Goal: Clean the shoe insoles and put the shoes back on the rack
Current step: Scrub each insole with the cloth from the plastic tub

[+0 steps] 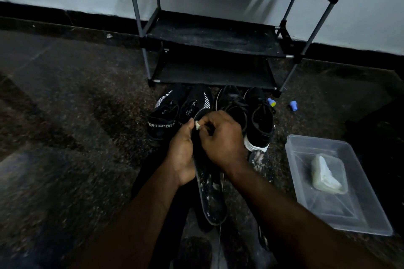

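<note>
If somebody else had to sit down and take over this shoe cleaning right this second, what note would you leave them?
Left hand: grips the insole by its edge.
Right hand: pinches a small pale wad at the insole's far end.
What looks like a second insole lies on the floor.
Striped pair and laced pair stand on the floor in front of the rack.
Clear tray on the right holds a pale lump.
Done: an insole is out.
Left: it shows pale specks; finish cleaning, refit the insoles, rack the shoes.
</note>
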Demonstrator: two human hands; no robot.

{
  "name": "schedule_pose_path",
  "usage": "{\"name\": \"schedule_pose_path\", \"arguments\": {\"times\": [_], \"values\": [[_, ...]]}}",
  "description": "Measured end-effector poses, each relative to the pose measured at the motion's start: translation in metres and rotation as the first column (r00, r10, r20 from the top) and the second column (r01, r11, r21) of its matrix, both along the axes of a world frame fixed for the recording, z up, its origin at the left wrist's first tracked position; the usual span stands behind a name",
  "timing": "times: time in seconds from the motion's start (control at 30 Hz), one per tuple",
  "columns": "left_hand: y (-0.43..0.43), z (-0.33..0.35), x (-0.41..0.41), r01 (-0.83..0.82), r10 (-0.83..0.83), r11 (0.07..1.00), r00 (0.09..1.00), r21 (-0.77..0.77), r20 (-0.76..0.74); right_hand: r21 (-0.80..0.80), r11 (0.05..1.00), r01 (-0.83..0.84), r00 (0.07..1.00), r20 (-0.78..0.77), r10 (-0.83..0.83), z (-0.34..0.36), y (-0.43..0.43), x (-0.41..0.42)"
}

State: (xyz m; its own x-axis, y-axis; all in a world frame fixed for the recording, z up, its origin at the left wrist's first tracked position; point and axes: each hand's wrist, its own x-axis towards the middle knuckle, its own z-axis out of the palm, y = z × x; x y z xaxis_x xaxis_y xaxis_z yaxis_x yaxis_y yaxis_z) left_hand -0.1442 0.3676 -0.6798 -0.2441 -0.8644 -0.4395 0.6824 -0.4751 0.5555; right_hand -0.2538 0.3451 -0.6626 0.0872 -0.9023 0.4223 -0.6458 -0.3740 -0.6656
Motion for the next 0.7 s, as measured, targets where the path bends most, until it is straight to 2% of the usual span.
{"name": "schedule_pose_path", "arguments": {"times": [0.17,0.37,0.47,0.6,0.7], "values": [[0.001,0.006,0.000,0.042,-0.042,0.999,0.999,-0.029,-0.023,0.042,0.992,0.122,0.992,0.018,-0.123,0.007,-0.016,-0.009],[0.000,0.007,0.000,0.013,-0.013,1.000,1.000,-0.015,-0.018,-0.010,1.000,0.001,1.000,-0.030,-0.001,0.006,0.004,0.000],[0.002,0.008,0.000,0.037,-0.038,0.999,0.999,-0.018,-0.034,-0.017,0.999,0.041,0.999,-0.024,-0.041,0.008,-0.005,-0.003],[0.001,0.008,0.000,0.042,-0.042,0.999,0.999,-0.034,-0.023,0.059,0.990,0.128,0.991,0.030,-0.130,0.011,-0.017,-0.007],[0.000,0.005,0.000,0.028,-0.028,0.999,0.999,-0.036,-0.021,0.045,0.997,0.068,0.997,0.033,-0.069,0.010,-0.002,0.000]]}}
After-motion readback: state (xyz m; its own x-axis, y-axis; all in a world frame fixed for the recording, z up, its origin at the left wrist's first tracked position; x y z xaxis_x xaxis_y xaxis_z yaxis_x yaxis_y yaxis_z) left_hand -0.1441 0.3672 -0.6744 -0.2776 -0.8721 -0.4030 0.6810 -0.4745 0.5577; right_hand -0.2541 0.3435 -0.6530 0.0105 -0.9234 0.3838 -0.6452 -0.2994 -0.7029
